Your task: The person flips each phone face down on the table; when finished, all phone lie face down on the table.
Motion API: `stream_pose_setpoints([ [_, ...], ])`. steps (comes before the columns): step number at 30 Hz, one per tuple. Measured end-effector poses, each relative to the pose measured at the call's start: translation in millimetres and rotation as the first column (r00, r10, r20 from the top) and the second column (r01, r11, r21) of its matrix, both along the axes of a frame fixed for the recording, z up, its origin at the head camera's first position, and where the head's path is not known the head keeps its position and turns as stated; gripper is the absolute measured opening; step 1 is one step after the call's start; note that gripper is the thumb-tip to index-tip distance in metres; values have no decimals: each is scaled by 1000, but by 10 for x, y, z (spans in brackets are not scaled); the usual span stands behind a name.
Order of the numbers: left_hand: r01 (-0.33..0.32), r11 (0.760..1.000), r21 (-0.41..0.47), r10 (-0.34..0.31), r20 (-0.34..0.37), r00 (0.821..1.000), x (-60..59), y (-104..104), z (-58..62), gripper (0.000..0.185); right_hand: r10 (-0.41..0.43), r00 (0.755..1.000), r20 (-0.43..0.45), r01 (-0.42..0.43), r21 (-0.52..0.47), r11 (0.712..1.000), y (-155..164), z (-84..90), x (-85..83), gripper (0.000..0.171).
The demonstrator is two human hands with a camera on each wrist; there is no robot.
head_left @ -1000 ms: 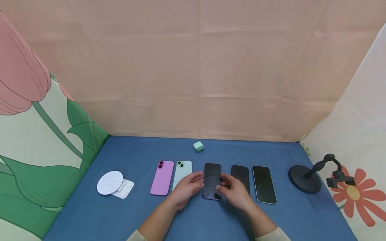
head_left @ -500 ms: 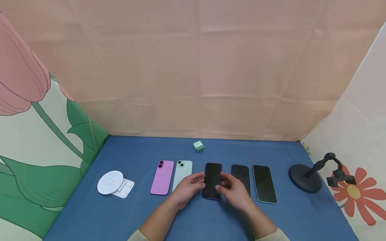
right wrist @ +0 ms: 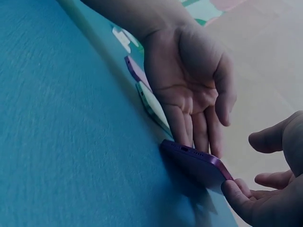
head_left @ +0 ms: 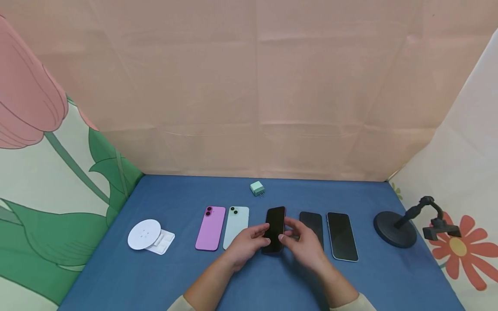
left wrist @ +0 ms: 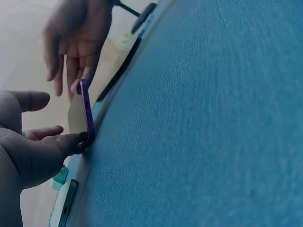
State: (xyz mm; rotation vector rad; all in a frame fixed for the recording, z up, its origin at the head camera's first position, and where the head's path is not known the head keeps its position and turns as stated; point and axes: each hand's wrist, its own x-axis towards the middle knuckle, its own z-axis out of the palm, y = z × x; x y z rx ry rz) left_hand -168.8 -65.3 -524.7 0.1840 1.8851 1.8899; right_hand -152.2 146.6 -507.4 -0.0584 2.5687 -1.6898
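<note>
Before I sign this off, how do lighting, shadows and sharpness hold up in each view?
Head view: evenly bright, a soft shadow on the blue cloth below the right hand; left wrist view: dim, bluish, pale backdrop hazy; right wrist view: dim too, a dark shadow beneath the held phone.

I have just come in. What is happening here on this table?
A person is handling the middle phone of five on the blue table. The left hand touches its left edge and the right hand its right edge; it is tilted, right edge higher. A pink phone and a pale green phone lie to its left, a dark phone and a light-edged phone to its right.
</note>
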Motion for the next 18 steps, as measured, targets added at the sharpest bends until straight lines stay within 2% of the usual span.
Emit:
stream_pose_setpoints([
  [8, 6, 1000, 12, -6, 12, 1000, 1, 74, 18, 63, 10, 1000, 2, -10, -36, 999, -31, 98, 11, 54],
  [13, 20, 999, 27, -19, -11, 1000, 12, 129, 14, 65, 17, 1000, -12, -17, -41, 999, -59, 161, 23, 52],
  [18, 1, 999, 43, 0, -23, 1000, 27, 169, 17, 61, 31, 999, -17, -32, -61, 998, -81, 197, 17, 50],
])
